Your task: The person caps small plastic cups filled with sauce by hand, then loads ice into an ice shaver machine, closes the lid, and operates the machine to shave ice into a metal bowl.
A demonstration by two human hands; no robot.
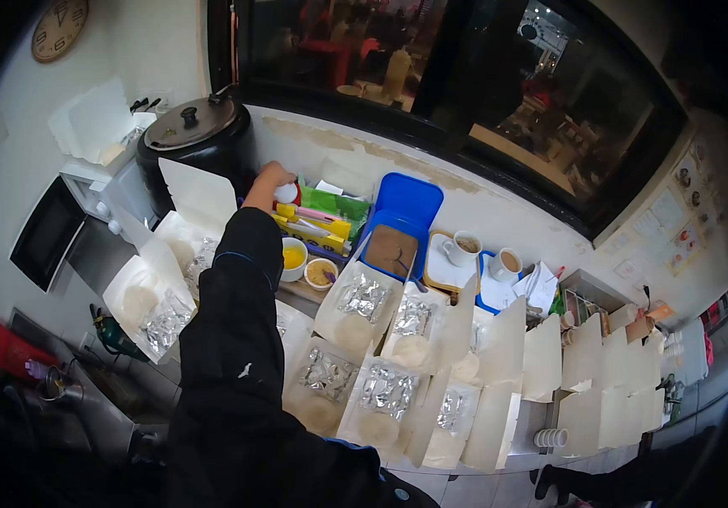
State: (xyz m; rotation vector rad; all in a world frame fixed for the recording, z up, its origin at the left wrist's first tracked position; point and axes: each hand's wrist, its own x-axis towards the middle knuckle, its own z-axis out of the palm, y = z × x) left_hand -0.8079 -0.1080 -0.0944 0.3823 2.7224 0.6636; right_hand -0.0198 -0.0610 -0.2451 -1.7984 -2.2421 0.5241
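Left hand (pixel 273 181) at a white, smooth, round-faced object (pixel 286 193) beside a glossy green packet (pixel 323 201), toward the rear of the desk (pixel 298 296); fingertips hidden, grip cannot be told. Right hand not visible. Nearby: open matte cartons (pixel 199 188), crinkled foil parcels (pixel 364 296), pale flat discs (pixel 354 333).

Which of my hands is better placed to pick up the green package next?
Your left hand, most likely: it is stretched out close to the green package, while your right hand is not in view.
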